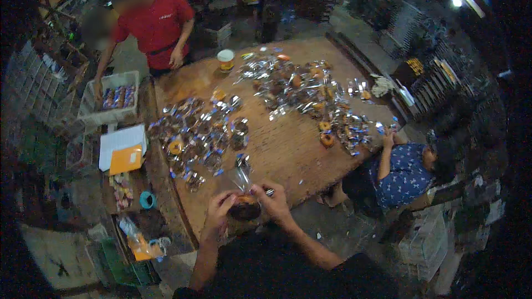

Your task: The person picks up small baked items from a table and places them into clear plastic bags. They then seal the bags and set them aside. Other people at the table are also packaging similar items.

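Note:
At the near edge of a wooden table (286, 149), my left hand (222, 209) and my right hand (272, 203) hold a chocolate-coated doughnut (245, 211) between them. Clear plastic wrap (240, 177) rises from it, pinched by the fingers of both hands. A small dark item (269, 192) shows at my right hand; its kind cannot be told. Just beyond my left hand lies a group of shiny plastic-wrapped doughnuts (214, 160). A larger heap of wrapped pieces (291, 83) covers the far and right parts of the table, with a ring doughnut (326, 139) at its near side.
A person in red (153, 25) reaches into a plastic crate (137, 110) at the left. Another person in patterned blue (403, 174) sits at the right, hands at the table. A white-topped tub (225, 60) stands far back. Papers (120, 141) and a roll of blue tape (147, 200) lie left.

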Available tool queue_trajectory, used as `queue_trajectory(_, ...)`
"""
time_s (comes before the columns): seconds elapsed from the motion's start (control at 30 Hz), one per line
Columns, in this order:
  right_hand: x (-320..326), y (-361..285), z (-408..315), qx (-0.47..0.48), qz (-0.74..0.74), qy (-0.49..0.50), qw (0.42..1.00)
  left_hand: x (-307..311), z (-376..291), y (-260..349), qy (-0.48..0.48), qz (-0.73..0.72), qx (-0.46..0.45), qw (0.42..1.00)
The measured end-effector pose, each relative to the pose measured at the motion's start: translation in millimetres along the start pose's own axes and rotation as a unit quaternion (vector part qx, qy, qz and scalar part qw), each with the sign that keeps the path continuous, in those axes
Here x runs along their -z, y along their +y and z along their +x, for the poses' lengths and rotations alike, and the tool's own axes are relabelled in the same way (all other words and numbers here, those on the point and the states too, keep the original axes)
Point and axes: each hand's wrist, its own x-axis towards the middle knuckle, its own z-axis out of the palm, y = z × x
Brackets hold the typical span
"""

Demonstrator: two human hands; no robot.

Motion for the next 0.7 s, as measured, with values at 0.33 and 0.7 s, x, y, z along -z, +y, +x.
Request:
queue_trajectory(0.33,-38.6,-26.8,-33.6,0.239,-0.267,0.001,0.934,19.1,-28.8,-17.4,0.033,-0.081,-0.027,0.996)
queue_trajectory(0.7,-46.6,8.9,-36.9,-0.184,0.117,0.009,0.976,28.7,-30.1,-27.6,0.092,-0.098,-0.135,0.982)
